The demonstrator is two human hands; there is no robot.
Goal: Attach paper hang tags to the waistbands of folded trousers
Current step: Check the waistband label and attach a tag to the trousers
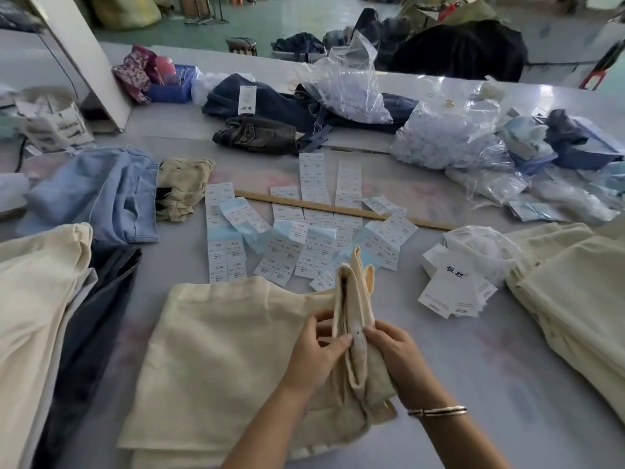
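Cream trousers (236,360) lie folded at the near edge of the tabletop, their waistband (353,319) lifted upright between a worker's two hands. Her left hand (318,346) pinches the band's near side between thumb and fingers, while her right hand (394,350), a bangle (438,411) at the wrist, curls round the other side, thumb resting by a small sewn-in label (357,335). The band appears to be held open so that the size can be read or an anchoring spot found; no hang tag is fixed to this pair yet.

White hang tags (453,292) wait in a loose stack just to the right, within easy reach, beside a crumpled clear bag (480,248). Sheets of printed size stickers (287,238) are fanned across the middle of the tabletop, a wooden ruler (338,208) lying over them. More cream trousers are stacked at the right edge (575,299) and at the left edge (37,316), probably pairs waiting and pairs done, though which is which cannot be told. Denim jeans (270,110) and plastic bags of small white fasteners (449,137) crowd the far side.
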